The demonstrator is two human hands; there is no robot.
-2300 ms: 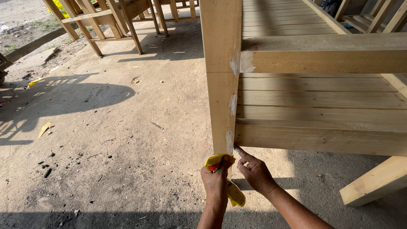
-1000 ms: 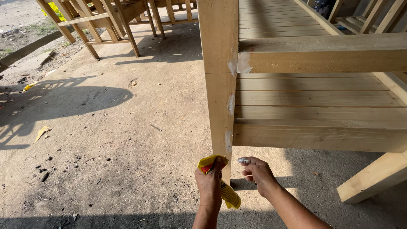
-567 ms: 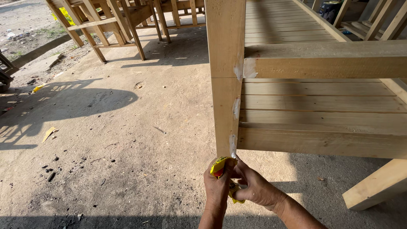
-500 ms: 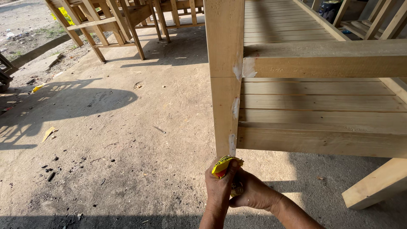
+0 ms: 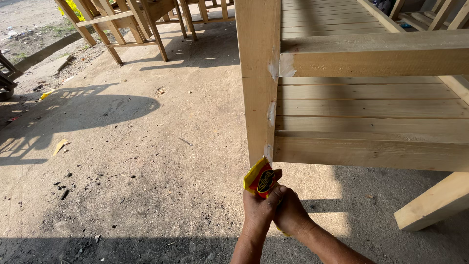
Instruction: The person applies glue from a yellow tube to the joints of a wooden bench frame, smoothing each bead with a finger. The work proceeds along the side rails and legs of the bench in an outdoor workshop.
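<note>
Both hands, left hand [image 5: 259, 210] and right hand [image 5: 292, 212], clench small yellow crinkled sachet [image 5: 260, 179] at 6 o'clock below pale wooden post [image 5: 258, 83]; squeezing hard may spill its contents.

Only one camera is giving a view, and it is sitting on the person's head. It is looking forward and steeply down, over the person's own arms, which are entering from the bottom edge, right of centre. The hands [image 5: 273, 208] are lying close to the lens in the lower middle of the frame. A wooden post [image 5: 258, 83] is rising through the centre to the top edge, quite near. The concrete floor [image 5: 146, 161] is filling the left half, and more wooden frames [image 5: 127, 24] are standing farther away in the upper left.
</note>
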